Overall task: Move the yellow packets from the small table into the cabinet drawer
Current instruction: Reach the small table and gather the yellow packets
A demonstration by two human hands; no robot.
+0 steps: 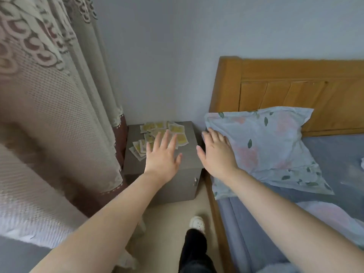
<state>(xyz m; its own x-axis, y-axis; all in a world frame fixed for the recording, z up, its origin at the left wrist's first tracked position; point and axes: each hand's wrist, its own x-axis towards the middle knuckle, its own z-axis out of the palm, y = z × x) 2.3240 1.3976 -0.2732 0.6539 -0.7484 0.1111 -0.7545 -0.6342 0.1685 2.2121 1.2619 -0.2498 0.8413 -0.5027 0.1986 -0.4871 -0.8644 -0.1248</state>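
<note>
Several yellow packets [155, 128] lie scattered on top of the small grey table [136, 164], a low cabinet in the corner by the wall. A small metal knob [195, 181] shows on its front, which is closed. My left hand [162, 154] reaches out over the tabletop with fingers straight and spread, its fingertips above the nearest packets; whether it touches them I cannot tell. My right hand [215, 152] is stretched out flat with spread fingers over the table's right edge, beside the pillow. Neither hand holds anything.
A wooden bed with a tall headboard [285, 85] and blue sheet stands right against the table, with a floral pillow [271, 146] at its head. Patterned curtains [49, 115] hang at the left. My leg and white shoe [197, 225] are on the beige floor in front.
</note>
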